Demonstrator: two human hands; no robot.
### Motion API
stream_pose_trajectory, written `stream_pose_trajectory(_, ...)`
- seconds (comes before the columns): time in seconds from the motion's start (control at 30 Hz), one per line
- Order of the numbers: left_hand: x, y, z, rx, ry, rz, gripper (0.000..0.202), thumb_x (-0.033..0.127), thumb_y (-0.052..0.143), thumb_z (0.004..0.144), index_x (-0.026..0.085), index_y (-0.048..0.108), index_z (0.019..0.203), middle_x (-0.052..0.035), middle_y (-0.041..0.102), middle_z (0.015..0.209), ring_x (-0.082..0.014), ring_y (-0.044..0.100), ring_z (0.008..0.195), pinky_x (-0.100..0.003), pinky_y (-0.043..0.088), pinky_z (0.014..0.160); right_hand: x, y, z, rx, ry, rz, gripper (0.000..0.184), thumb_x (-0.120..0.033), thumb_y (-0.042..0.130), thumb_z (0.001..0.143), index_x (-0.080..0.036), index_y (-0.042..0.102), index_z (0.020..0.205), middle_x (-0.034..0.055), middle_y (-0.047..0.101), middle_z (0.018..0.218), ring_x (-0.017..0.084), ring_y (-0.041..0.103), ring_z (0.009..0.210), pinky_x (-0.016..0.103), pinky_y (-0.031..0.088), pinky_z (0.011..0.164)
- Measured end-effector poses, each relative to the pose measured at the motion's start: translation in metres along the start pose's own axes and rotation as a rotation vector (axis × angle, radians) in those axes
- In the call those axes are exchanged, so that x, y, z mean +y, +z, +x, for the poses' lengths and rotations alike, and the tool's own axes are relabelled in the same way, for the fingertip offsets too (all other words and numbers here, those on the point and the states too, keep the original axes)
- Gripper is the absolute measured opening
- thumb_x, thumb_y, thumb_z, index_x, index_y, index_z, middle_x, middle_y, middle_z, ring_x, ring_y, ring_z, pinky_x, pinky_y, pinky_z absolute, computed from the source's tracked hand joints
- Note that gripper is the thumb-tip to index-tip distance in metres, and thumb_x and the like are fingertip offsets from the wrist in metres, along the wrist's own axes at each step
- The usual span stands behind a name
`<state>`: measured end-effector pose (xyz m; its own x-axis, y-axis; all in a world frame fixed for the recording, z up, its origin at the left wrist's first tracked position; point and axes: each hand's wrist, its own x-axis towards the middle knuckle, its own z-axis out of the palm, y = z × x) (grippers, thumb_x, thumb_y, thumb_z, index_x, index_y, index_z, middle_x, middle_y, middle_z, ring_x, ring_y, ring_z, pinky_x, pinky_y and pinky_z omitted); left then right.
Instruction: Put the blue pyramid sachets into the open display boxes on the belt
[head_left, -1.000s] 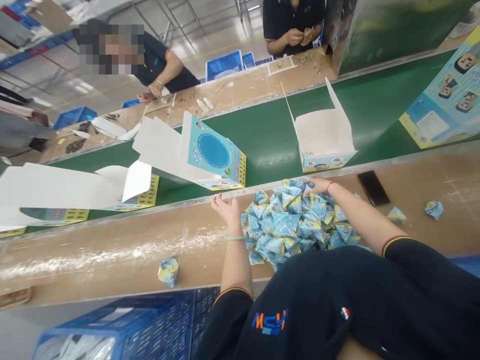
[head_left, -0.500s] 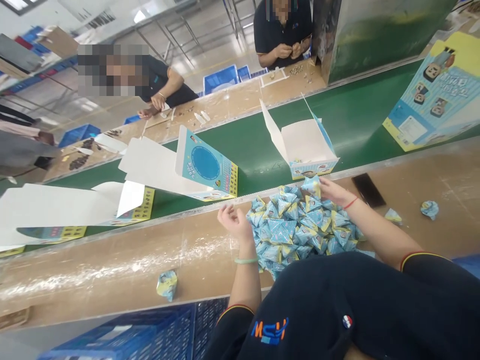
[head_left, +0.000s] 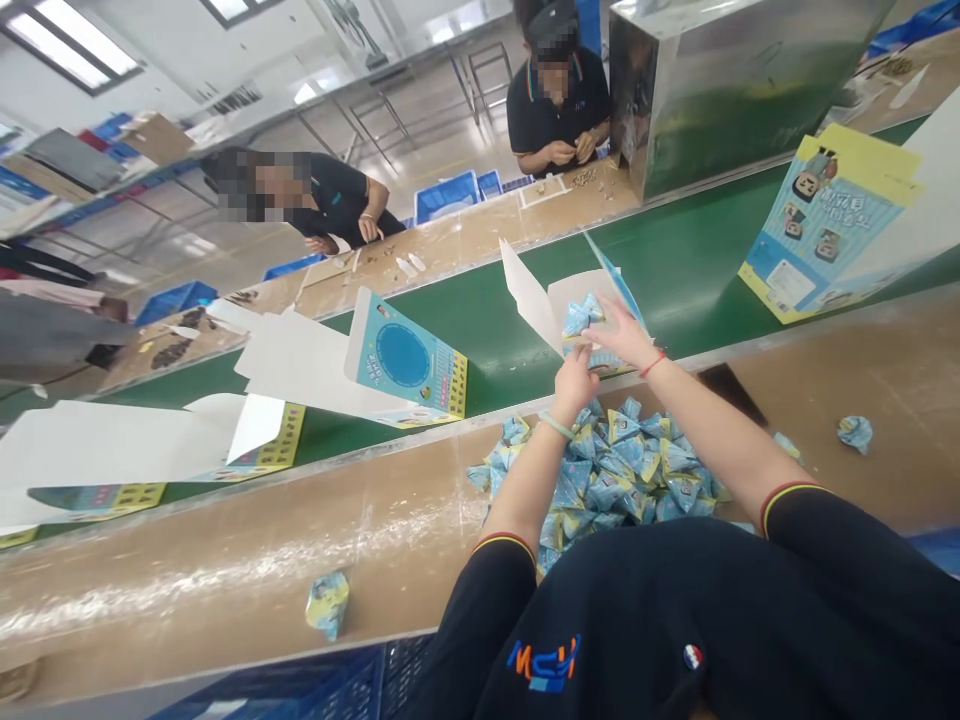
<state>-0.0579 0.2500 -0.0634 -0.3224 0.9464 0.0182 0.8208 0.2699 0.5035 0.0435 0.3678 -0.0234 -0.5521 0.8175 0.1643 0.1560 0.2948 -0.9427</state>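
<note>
An open cardboard box (head_left: 529,303) stands on the green belt in front of me, its flaps raised and its inside white. My right hand (head_left: 627,338) is closed on a blue foil packet (head_left: 580,316) held over the box opening. At the box's near wall, my left hand (head_left: 576,384) is closed with its fingers at the upper edge; part of the grip is hidden. Below my hands, a heap of blue and yellow triangular packets (head_left: 630,450) lies on the brown table, partly covered by my forearms.
More open printed boxes stand on the belt (head_left: 495,345), with a blue one (head_left: 409,350) to the left and a tall one (head_left: 825,230) to the right. Loose packets (head_left: 328,605) and a dark phone (head_left: 731,392) lie on the table. Two people sit across the belt, beside a metal housing (head_left: 742,100).
My right hand has carried a packet from the heap's top to above the box. My left hand has moved right and forward to the box's near wall. The view has tipped up slightly.
</note>
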Motion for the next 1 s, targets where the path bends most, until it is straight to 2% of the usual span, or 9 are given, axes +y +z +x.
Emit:
stream_pose_trajectory(0.07,-0.004,0.004,-0.012,-0.020,0.039,0.032,0.057,0.003,0.051,0.081,0.014,0.059,0.137,-0.0150,0.060,0.140,-0.0287,0.059,0.126,-0.038,0.051,0.106,0.006,-0.010,-0.003,0.101,0.067,0.001,0.082,-0.062,0.077,0.076,-0.022,0.056,0.144,0.0164,0.043,0.160,0.035,0.032,0.154,0.052,0.026,0.127)
stream_pose_trajectory(0.13,-0.007,0.006,-0.030,-0.008,0.042,0.050,0.054,0.002,0.051,0.081,0.015,0.062,0.132,-0.0144,0.063,0.134,-0.0278,0.059,0.125,-0.040,0.050,0.109,0.013,-0.026,-0.027,0.089,0.147,0.139,0.070,-0.063,0.070,0.082,-0.024,0.058,0.140,0.0158,0.052,0.154,0.033,0.046,0.146,0.054,0.037,0.121)
stream_pose_trajectory(0.23,-0.009,0.009,-0.057,-0.030,0.046,0.057,0.052,0.004,0.052,0.081,0.016,0.061,0.131,-0.0147,0.061,0.135,-0.0278,0.058,0.124,-0.042,0.048,0.110,0.028,-0.051,-0.085,-0.185,0.258,0.248,0.048,-0.063,0.058,0.092,-0.022,0.069,0.114,0.0125,0.073,0.122,0.028,0.070,0.113,0.051,0.053,0.105)
stream_pose_trajectory(0.3,-0.009,0.010,-0.070,-0.051,0.046,0.054,0.049,0.006,0.051,0.083,0.017,0.061,0.131,-0.0147,0.061,0.135,-0.0279,0.058,0.125,-0.042,0.048,0.110,0.042,-0.058,-0.119,-0.361,0.275,0.047,0.041,-0.056,0.057,0.094,-0.020,0.073,0.098,0.0116,0.077,0.105,0.028,0.072,0.102,0.050,0.055,0.101)
stream_pose_trajectory(0.4,-0.010,0.009,-0.078,-0.064,0.020,0.043,0.045,0.009,0.051,0.086,0.017,0.062,0.128,-0.0145,0.062,0.134,-0.0280,0.057,0.125,-0.043,0.048,0.110,0.068,-0.050,-0.141,-0.425,0.184,-0.350,0.031,-0.040,0.066,0.088,-0.018,0.077,0.105,0.0152,0.072,0.120,0.031,0.066,0.119,0.049,0.048,0.111)
stream_pose_trajectory(0.53,-0.015,0.001,-0.066,-0.038,-0.021,0.041,0.051,0.010,0.053,0.085,0.014,0.059,0.135,-0.0171,0.056,0.143,-0.0312,0.054,0.131,-0.045,0.045,0.114,0.094,-0.020,-0.126,-0.598,0.138,-0.571,0.053,-0.036,0.074,0.084,-0.018,0.070,0.134,0.0179,0.059,0.145,0.031,0.054,0.137,0.042,0.043,0.116)
stream_pose_trajectory(0.63,-0.021,-0.008,-0.046,-0.021,-0.054,0.072,0.059,0.013,0.055,0.085,0.011,0.053,0.144,-0.0194,0.050,0.151,-0.0351,0.051,0.134,-0.050,0.042,0.116,0.103,0.001,-0.115,-0.737,0.184,-0.626,0.054,-0.039,0.086,0.072,-0.020,0.077,0.122,0.0171,0.063,0.139,0.038,0.056,0.131,0.046,0.045,0.112)
stream_pose_trajectory(0.9,-0.033,-0.021,-0.035,-0.030,-0.086,0.129,0.051,0.012,0.056,0.083,0.013,0.065,0.133,-0.0172,0.057,0.143,-0.0355,0.053,0.131,-0.047,0.042,0.115,0.113,0.001,-0.125,-0.603,0.190,-0.561,0.023,-0.038,0.083,0.074,-0.016,0.076,0.080,0.0147,0.069,0.105,0.030,0.063,0.101,0.040,0.051,0.094)
stream_pose_trajectory(1.0,-0.038,-0.020,-0.046,-0.021,-0.092,0.117,0.046,0.014,0.056,0.084,0.017,0.068,0.128,-0.0152,0.062,0.135,-0.0348,0.057,0.123,-0.049,0.046,0.110,0.117,-0.022,-0.136,-0.359,0.197,-0.402,0.033,-0.050,0.073,0.082,-0.017,0.073,0.084,0.0139,0.068,0.107,0.028,0.063,0.103,0.041,0.051,0.097)
